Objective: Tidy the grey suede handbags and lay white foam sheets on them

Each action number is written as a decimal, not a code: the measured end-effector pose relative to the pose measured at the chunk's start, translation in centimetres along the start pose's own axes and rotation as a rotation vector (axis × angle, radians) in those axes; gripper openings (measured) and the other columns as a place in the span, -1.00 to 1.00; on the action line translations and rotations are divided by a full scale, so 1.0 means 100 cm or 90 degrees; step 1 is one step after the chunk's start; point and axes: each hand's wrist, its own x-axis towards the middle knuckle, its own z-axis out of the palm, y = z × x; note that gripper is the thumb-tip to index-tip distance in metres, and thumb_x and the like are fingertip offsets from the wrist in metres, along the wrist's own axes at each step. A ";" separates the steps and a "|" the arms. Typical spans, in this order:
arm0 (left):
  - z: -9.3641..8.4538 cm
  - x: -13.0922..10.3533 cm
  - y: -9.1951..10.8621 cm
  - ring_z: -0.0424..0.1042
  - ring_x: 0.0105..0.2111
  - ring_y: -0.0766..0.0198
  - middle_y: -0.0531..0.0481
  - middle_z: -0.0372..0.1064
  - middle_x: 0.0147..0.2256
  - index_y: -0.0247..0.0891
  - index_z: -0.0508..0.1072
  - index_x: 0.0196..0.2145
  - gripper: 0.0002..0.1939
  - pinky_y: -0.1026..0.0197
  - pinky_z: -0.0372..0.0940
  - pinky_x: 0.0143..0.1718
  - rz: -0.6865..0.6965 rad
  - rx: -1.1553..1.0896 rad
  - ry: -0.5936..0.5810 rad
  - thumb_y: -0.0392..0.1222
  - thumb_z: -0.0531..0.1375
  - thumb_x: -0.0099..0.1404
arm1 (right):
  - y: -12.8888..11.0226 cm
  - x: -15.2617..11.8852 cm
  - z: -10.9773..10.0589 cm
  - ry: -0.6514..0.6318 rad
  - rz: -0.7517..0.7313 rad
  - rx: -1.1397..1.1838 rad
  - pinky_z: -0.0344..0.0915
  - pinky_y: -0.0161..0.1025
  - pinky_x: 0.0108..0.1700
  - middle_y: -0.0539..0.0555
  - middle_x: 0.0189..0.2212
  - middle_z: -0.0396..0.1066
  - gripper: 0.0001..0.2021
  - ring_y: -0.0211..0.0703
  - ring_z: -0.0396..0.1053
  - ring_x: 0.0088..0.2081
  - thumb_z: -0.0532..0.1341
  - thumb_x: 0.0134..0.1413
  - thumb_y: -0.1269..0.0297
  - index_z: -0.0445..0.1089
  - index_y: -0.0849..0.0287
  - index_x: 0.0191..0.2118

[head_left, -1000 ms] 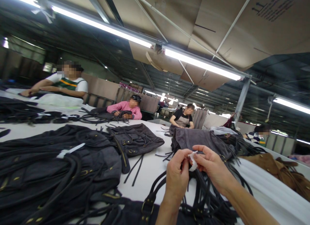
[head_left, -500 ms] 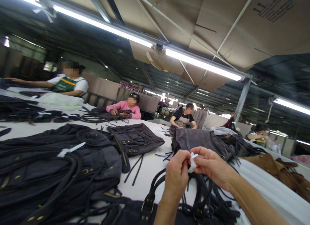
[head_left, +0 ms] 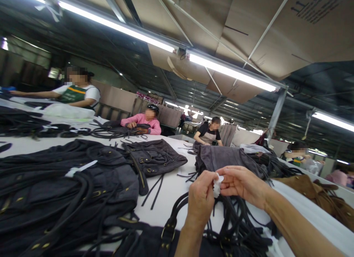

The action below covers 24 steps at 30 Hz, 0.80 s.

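Observation:
My left hand [head_left: 201, 192] pinches a small crinkled white strip [head_left: 217, 185] between thumb and fingers, above the table. The fingers of my right hand [head_left: 242, 183] are bent around the strip's other side, the fingertips at its upper edge. Just below both hands are the black handles [head_left: 174, 209] of a dark bag [head_left: 155, 238] at the near edge; whether the strip goes round them is hidden by my hands. To the left lies a large dark bag [head_left: 116, 190] with brass studs, a white strip [head_left: 80, 169] wrapped around its handles.
A dark bag [head_left: 157, 157] and a stack of dark bags [head_left: 221, 157] lie farther back on the white table [head_left: 166, 187]. Brown bags [head_left: 312, 194] are at right. Several co-workers sit or stand beyond, one in a pink top [head_left: 146, 122]. Lamps hang overhead.
My right hand's fingers have shifted slightly on the white strip, and more of the strip shows between my hands. My left hand stays nearly in place.

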 end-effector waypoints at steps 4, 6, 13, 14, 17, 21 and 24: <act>0.001 0.000 0.001 0.33 -0.36 0.35 0.10 0.33 -0.38 -0.16 0.35 -0.29 -0.76 0.32 0.17 -0.28 -0.013 0.008 0.001 -0.44 -0.04 0.29 | -0.001 0.001 0.003 0.045 -0.029 -0.131 0.34 -0.35 -0.40 -0.06 -0.51 0.32 -0.70 -0.33 0.30 -0.47 0.34 -0.05 0.11 0.36 0.20 -0.29; 0.001 0.000 0.002 0.34 -0.37 0.34 0.11 0.34 -0.39 -0.16 0.33 -0.29 -0.79 0.32 0.16 -0.30 -0.028 0.021 -0.002 -0.40 -0.02 0.30 | 0.000 0.005 0.002 0.051 -0.074 -0.237 0.19 -0.41 -0.51 -0.09 -0.54 0.27 -0.73 -0.33 0.22 -0.50 0.32 -0.05 0.11 0.36 0.18 -0.31; -0.001 0.001 0.000 0.34 -0.40 0.30 0.10 0.35 -0.41 -0.14 0.31 -0.31 -0.82 0.28 0.14 -0.33 -0.060 0.101 -0.040 -0.33 -0.04 0.32 | 0.005 0.024 -0.001 0.170 -0.277 -0.481 0.15 -0.29 -0.31 -0.08 -0.52 0.28 -0.84 -0.26 0.21 -0.41 0.16 0.05 0.22 0.34 0.17 -0.46; -0.001 0.001 0.000 0.34 -0.38 0.29 0.10 0.36 -0.41 -0.14 0.31 -0.32 -0.81 0.28 0.14 -0.31 -0.057 0.123 -0.047 -0.33 -0.05 0.32 | 0.005 0.026 -0.002 0.198 -0.291 -0.493 0.15 -0.28 -0.31 -0.08 -0.53 0.28 -0.83 -0.25 0.22 -0.41 0.15 0.05 0.22 0.33 0.17 -0.47; 0.002 -0.001 -0.003 0.32 -0.37 0.27 0.10 0.36 -0.43 -0.14 0.30 -0.40 -0.78 0.26 0.12 -0.29 -0.053 0.172 -0.062 -0.35 -0.07 0.30 | 0.005 0.031 -0.004 0.282 -0.317 -0.517 0.15 -0.28 -0.37 -0.08 -0.58 0.29 -0.84 -0.24 0.23 -0.47 0.14 0.04 0.20 0.32 0.15 -0.47; 0.008 -0.007 -0.014 0.33 -0.37 0.28 0.10 0.35 -0.42 -0.13 0.31 -0.34 -0.76 0.26 0.13 -0.30 -0.067 0.195 -0.067 -0.32 -0.10 0.36 | 0.001 0.034 -0.004 0.294 -0.264 -0.328 0.26 -0.29 -0.45 -0.10 -0.63 0.32 -0.80 -0.23 0.32 -0.55 0.15 0.04 0.11 0.28 0.13 -0.42; 0.012 -0.017 -0.033 0.35 -0.42 0.28 0.12 0.34 -0.46 -0.11 0.31 -0.24 -0.77 0.28 0.15 -0.37 -0.095 0.225 -0.068 -0.27 -0.12 0.41 | -0.005 0.038 -0.009 0.311 -0.297 -0.130 0.42 -0.21 -0.31 -0.07 -0.55 0.39 -0.76 -0.17 0.46 -0.41 0.22 -0.02 0.08 0.25 0.14 -0.40</act>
